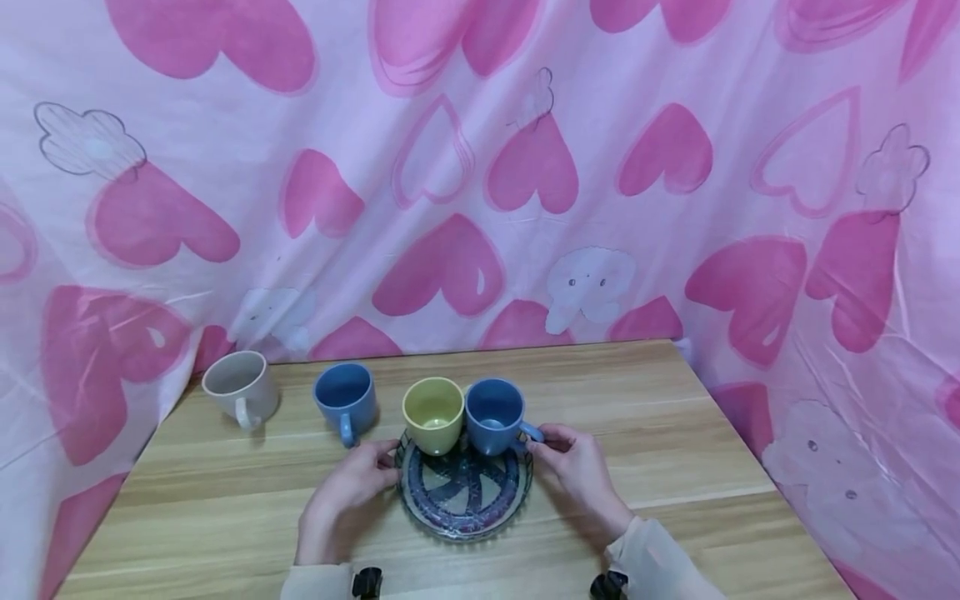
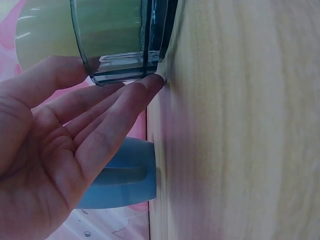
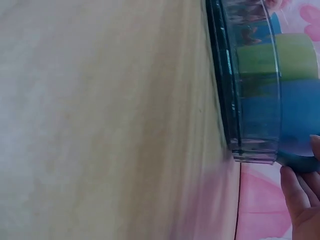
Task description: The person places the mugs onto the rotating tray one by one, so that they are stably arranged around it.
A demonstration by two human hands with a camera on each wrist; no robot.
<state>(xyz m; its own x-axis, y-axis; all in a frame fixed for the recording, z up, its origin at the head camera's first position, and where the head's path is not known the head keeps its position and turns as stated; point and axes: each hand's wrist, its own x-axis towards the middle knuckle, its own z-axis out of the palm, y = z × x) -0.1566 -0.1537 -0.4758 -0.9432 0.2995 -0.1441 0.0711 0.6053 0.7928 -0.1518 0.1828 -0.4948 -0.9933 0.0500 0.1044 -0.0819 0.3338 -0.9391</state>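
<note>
On a wooden table [image 1: 675,417] backed by a heart-printed pink cloth [image 1: 525,267], a greyish-white cup [image 1: 262,392] stands upright near the far left corner. Next comes the left blue cup [image 1: 358,408], its handle facing the person. The left hand [image 1: 348,483] is unclenched, its thumb and nearly straight fingers touching the side of a round clear-walled dish [image 1: 468,500] with a dark patterned base. In the far part of that dish stand a yellow-green cup [image 1: 433,421] and, just beside it, the right blue cup [image 1: 493,425]. The right hand [image 1: 581,471] seems to pinch this cup's handle between thumb and fingers, though its wrist view cuts the hand off.
</note>
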